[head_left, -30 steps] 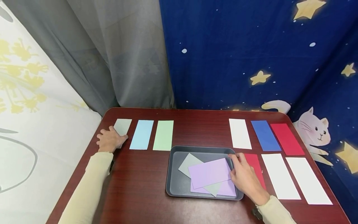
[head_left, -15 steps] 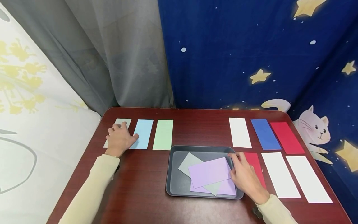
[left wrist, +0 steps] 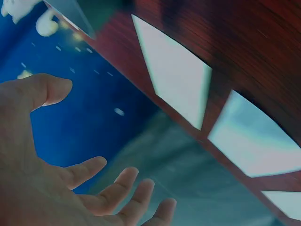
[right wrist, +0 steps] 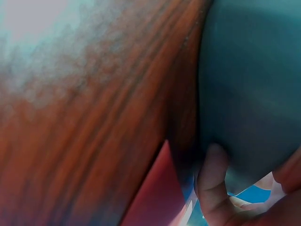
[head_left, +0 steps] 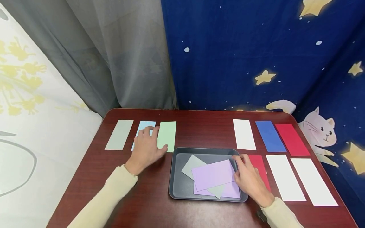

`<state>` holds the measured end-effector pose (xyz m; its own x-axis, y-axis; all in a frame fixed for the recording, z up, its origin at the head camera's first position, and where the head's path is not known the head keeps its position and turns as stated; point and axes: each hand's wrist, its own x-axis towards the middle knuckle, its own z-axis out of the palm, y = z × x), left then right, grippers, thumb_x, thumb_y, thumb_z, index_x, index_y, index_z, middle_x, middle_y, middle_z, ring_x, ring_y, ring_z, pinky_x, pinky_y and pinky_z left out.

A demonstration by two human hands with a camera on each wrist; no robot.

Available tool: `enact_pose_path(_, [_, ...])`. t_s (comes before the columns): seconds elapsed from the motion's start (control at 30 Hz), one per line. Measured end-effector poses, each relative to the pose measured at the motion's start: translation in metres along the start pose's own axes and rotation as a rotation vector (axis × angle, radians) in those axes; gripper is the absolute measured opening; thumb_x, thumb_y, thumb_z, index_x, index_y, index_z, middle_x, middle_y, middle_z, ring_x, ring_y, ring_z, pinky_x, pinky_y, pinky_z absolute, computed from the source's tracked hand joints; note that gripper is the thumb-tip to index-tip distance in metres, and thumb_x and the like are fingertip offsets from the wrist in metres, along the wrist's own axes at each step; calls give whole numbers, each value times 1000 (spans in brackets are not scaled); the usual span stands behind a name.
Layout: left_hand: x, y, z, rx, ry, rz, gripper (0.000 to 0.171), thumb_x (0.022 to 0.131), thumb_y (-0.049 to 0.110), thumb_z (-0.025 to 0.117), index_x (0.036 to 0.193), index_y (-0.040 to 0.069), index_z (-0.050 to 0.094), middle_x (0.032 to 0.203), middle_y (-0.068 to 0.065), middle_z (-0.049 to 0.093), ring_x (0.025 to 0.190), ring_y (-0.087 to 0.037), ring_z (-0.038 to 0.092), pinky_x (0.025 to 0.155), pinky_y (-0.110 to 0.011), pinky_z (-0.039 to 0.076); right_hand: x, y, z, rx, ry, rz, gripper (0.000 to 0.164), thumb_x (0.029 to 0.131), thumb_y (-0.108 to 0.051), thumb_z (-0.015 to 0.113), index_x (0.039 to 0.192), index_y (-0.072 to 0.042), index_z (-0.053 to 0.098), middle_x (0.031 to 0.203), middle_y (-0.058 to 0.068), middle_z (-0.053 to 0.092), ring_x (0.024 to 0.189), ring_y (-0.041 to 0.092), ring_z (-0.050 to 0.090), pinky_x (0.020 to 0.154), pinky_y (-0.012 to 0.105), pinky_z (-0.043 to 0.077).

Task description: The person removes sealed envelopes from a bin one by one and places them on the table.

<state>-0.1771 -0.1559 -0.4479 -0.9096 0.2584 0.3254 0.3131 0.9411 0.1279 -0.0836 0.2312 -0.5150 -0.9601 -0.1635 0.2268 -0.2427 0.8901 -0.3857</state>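
Note:
My left hand, empty with fingers spread, hovers over the light blue card, its thumb reaching in front of the light green card. In the left wrist view the fingers of the left hand are parted and hold nothing. My right hand pinches the right rim of a dark grey tray. The right wrist view shows a fingertip against the tray's wall. Inside the tray lie purple cards and grey-green cards, overlapping at different angles.
A pale grey-green card lies at the table's far left. On the right are a white card, a blue card, a red card and more white cards. Another red card is partly behind the right hand.
My left hand has moved right, from the grey-green card at the left to over the light blue card, uncovering the first. The right hand and the tray have stayed put.

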Motion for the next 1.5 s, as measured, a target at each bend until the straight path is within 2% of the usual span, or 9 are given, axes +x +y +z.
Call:
enact_pose_path(0.23, [-16, 47, -2, 0, 4, 156, 77, 79, 52, 67, 139, 8, 49, 127, -18, 52, 111, -41, 50, 76, -54, 46, 1, 0, 0, -2, 6, -10, 56, 77, 2, 69, 130, -8, 54, 114, 12, 47, 52, 8, 43, 44, 23, 39])
enact_pose_path(0.5, [-31, 91, 2, 25, 13, 329, 76, 79, 53, 66, 138, 9, 50, 126, -14, 53, 110, -36, 52, 79, -51, 46, 1, 0, 1, -5, 14, -18, 55, 77, 2, 68, 130, -8, 55, 115, 12, 47, 52, 10, 44, 45, 23, 39])
enact_pose_path(0.57, [-34, 101, 4, 47, -18, 379, 76, 79, 55, 66, 138, 10, 49, 127, -13, 52, 110, -36, 52, 81, -51, 45, 0, 1, 1, -6, 17, -16, 55, 78, 3, 67, 130, -9, 55, 115, 12, 47, 52, 10, 44, 45, 24, 39])
enact_pose_path(0.73, [-41, 122, 13, 141, -145, 468, 76, 79, 64, 64, 136, 15, 49, 127, -13, 52, 112, -33, 51, 85, -51, 44, -1, 1, 2, -1, 19, -11, 55, 78, 2, 67, 130, -9, 55, 116, 12, 47, 52, 11, 45, 46, 24, 40])
enact_pose_path(0.87, [-44, 133, 18, 192, -222, 491, 76, 80, 68, 64, 135, 17, 50, 125, -12, 54, 112, -31, 53, 85, -50, 45, -1, 1, 2, 2, 15, -8, 54, 78, 2, 67, 130, -10, 55, 116, 12, 47, 52, 10, 44, 46, 24, 40])
enact_pose_path(1.03, [-47, 141, 23, 220, -282, 502, 75, 80, 67, 64, 134, 16, 50, 121, -11, 55, 112, -31, 55, 85, -48, 46, 0, 1, 2, -2, 17, -10, 54, 78, 2, 66, 130, -10, 55, 114, 11, 47, 51, 10, 44, 46, 24, 39])
enact_pose_path(1.33, [-47, 149, 34, 259, -343, 529, 77, 78, 69, 67, 132, 16, 53, 112, -9, 58, 99, -28, 59, 75, -44, 48, -1, 1, 2, 2, 3, 3, 54, 79, 2, 67, 130, -10, 55, 115, 11, 47, 50, 9, 43, 45, 24, 39])
enact_pose_path(1.5, [-47, 148, 38, 268, -338, 531, 81, 75, 73, 69, 130, 16, 53, 109, -8, 59, 95, -28, 60, 72, -43, 48, 0, 1, 2, 4, 2, 6, 55, 79, 2, 67, 130, -10, 54, 116, 11, 47, 50, 10, 43, 45, 24, 39])
